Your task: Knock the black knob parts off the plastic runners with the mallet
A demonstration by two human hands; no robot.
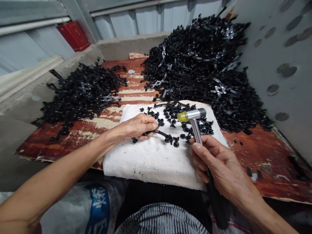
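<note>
My left hand [140, 126] is closed on a black linked strip [161, 132] with round knobs, low over the white cloth [156, 159]. Its fingers hide part of that strip. In my right hand [214, 159] is a mallet [195, 125] with a black grip, metal neck and a head that has a yellow face and a dark face. The mallet's head is raised above the cloth. Beneath and around it lie loose black knobs [185, 128], several of them close to the strip's right end.
A large heap of black linked parts [195, 61] rises at the back right. A smaller heap [83, 91] lies left on the worn red-brown board [136, 84]. Behind stands a red box [73, 35]; a grey panel [275, 65] borders the right side.
</note>
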